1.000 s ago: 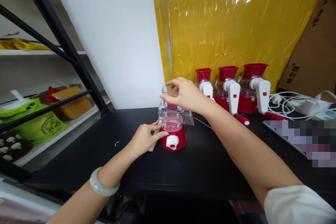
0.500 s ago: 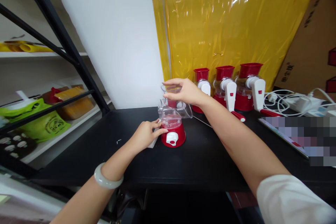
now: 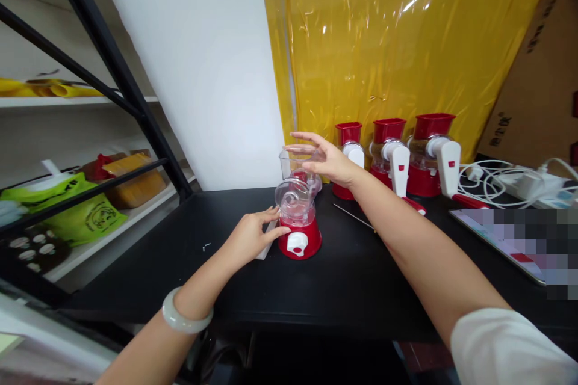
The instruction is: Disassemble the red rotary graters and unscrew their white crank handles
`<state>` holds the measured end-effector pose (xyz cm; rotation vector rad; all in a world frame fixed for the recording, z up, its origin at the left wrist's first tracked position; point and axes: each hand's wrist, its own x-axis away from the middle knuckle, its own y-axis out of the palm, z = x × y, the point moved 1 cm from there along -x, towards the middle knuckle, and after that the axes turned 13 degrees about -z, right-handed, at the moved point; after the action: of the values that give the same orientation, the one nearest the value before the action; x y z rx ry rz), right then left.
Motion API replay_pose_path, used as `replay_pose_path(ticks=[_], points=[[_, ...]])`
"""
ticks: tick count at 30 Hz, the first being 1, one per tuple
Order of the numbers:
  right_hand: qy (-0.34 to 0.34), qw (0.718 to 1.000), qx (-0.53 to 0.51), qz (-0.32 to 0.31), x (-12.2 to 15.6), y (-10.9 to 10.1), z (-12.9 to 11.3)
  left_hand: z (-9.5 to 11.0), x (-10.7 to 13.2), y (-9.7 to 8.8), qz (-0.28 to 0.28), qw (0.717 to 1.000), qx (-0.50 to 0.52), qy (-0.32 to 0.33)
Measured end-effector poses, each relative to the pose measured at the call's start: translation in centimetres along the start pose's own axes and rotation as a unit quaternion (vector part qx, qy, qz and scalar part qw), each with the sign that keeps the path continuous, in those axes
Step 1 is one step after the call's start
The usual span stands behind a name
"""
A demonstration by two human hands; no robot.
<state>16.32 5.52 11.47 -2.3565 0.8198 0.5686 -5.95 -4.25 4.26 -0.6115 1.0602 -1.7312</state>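
A rotary grater with a red base [image 3: 300, 240] and a white front knob [image 3: 297, 244] stands upright on the black table. Its clear plastic body [image 3: 293, 198] sits on the base, round opening facing me. My left hand [image 3: 257, 237] grips the left side of the base, thumb on its front and fingers behind, partly hidden. At the top, my right hand [image 3: 327, 159] curves its fingers and thumb around the clear feed chute [image 3: 289, 162]. A white object [image 3: 267, 246], partly covered by my left hand, lies left of the base.
Several red-and-white rotary graters with crank handles [image 3: 400, 168] line the back right. A thin metal rod [image 3: 354, 216] lies behind my right forearm. White cables [image 3: 481, 180] and a tablet [image 3: 501, 246] are at the right. A shelf rack [image 3: 149, 111] stands left.
The clear body has turned on the base: its round opening pointed sideways before and faces me now. My right hand turned with the chute; my left hand stayed on the base.
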Motion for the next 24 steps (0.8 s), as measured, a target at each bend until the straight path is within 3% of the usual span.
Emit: replay_pose_path(ticks=[3,10,13,17,20,24], points=[[0.006,1.0,0.008,0.002,0.2,0.0,-0.1,0.1,-0.4,-0.3,0.011,1.0,0.007,0.005],[0.044,0.995,0.074,0.056,0.2,0.4,-0.4,1.0,-3.0,-0.4,-0.072,0.978,0.165,0.102],[0.034,0.992,0.092,0.073,0.5,-0.8,-1.2,0.7,-3.7,0.2,-0.092,0.962,0.237,0.096],[0.026,0.979,0.143,0.142,1.5,-3.3,-2.6,0.0,-3.8,0.0,-0.057,0.945,0.314,0.072],[0.029,0.972,0.146,0.182,2.5,-5.0,-3.4,-0.1,-3.5,-2.2,-0.026,0.941,0.33,0.069],[0.024,0.971,0.117,0.206,3.5,-6.2,-3.7,-1.1,-3.0,-7.3,0.019,0.963,0.267,0.021]])
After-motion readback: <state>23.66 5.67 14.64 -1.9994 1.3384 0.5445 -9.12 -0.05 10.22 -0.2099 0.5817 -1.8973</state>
